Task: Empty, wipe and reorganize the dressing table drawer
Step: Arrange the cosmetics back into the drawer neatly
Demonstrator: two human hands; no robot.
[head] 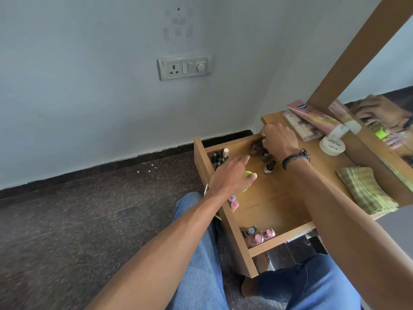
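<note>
While the drawer [268, 202] stands pulled out from under the counter [324, 162], both hands are seen reaching into it. The left hand [232, 175] is held over the drawer's middle, fingers stretched forward and thumb spread. A green item [247, 174] is partly hidden beneath it, and whether it is touched cannot be told. The right hand [279, 142] is bent down at the far right corner, fingers curled toward brown bottles [256, 148]. Its fingertips are hidden, so a grip cannot be told. Dark bottles [218, 158] are clustered in the far left corner, and a small labelled bottle [269, 167] stands near the right wrist. Pink pots [233, 203] lie against the front panel, and pink bottles [260, 237] are grouped in the near corner. On the counter, a white jar [332, 147], a pink tube [317, 116] and a folded cloth [362, 189] are laid before the mirror [391, 86].
</note>
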